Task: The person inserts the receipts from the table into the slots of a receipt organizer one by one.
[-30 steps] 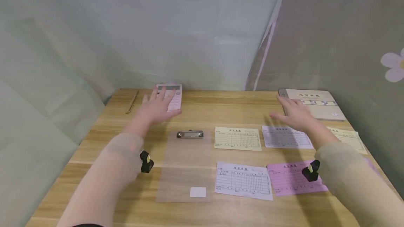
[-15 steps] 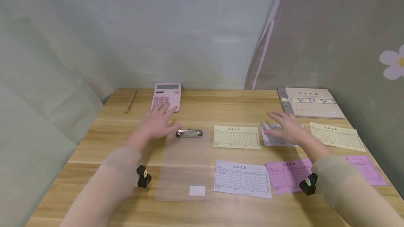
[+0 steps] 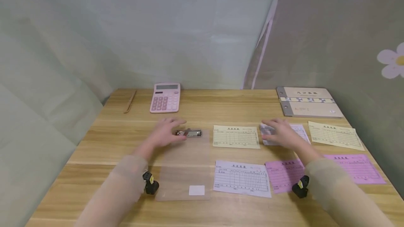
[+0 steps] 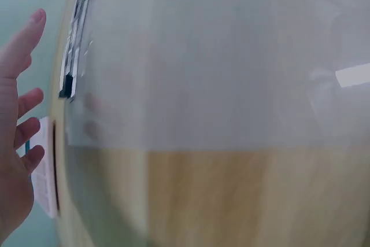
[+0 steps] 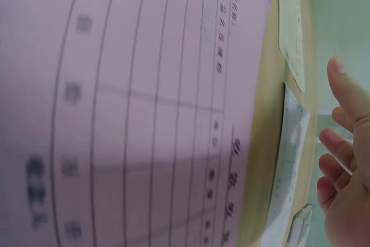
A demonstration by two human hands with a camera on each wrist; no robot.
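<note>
My left hand (image 3: 164,133) hovers by the metal clip (image 3: 189,133) of a clear clipboard (image 3: 184,167), fingers relaxed and holding nothing. In the left wrist view the hand (image 4: 16,125) is apart from the clip (image 4: 74,41). Over a white receipt slip (image 3: 298,131) at the back hangs my right hand (image 3: 277,134), its fingers loosely bent with nothing in them. The right wrist view has this hand (image 5: 350,154) beyond a pink slip (image 5: 156,108) that fills the near side. A white label (image 3: 196,190) lies at the clipboard's lower edge.
A pink calculator (image 3: 165,97) and a thin brown stick-like item (image 3: 130,101) lie at the back left. A ledger book (image 3: 309,102) sits back right. More slips surround the hands: yellow (image 3: 236,137), yellow (image 3: 336,136), white (image 3: 242,179), pink (image 3: 355,168).
Both hands have drawn back toward the body, the left from the calculator to the clipboard's clip, the right from the ledger to the white slip. The objects have stayed in place.
</note>
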